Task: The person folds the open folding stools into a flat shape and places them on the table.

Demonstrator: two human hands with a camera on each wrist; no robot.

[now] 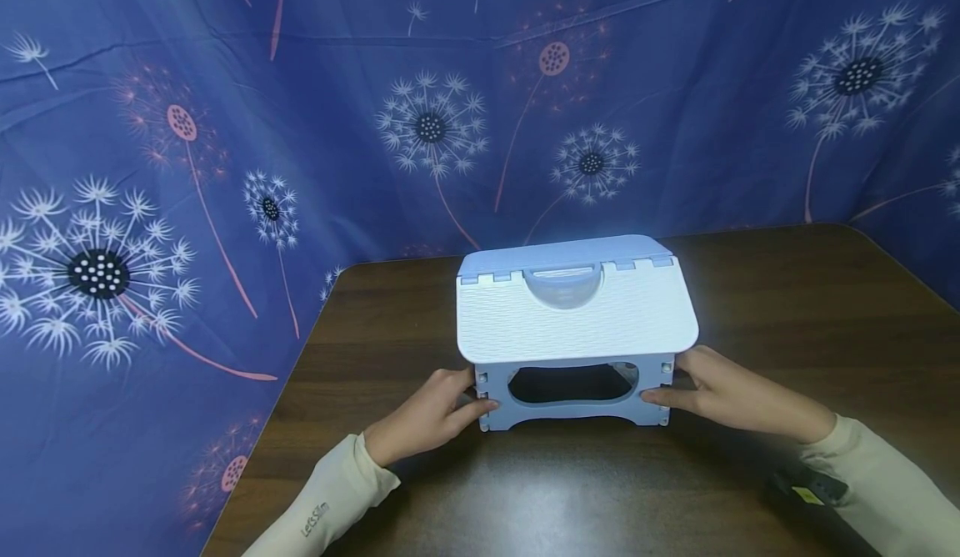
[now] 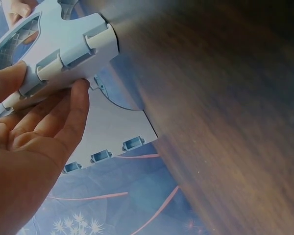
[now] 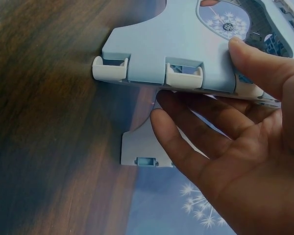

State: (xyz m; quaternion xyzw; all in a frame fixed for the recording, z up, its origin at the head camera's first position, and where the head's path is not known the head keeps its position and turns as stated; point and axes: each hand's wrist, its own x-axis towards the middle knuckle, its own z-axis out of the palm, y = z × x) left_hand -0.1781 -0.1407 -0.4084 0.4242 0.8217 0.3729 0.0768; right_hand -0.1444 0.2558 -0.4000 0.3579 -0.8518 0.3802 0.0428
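A folding step stool stands on the table, with a textured white top, a light-blue strip along the back and a handle slot. Its light-blue front leg panel has an oval opening. Around that panel's left hinged edge, my left hand grips with the thumb in front and fingers behind. The right hand pinches the opposite edge in the same way. White hinge knuckles run along the edge in the right wrist view. A side panel with small blue clips shows past the left fingers.
Dark brown wood covers the table. Behind and to the left hangs a blue curtain printed with dandelions. By the right cuff there is a dark device with a yellow label.
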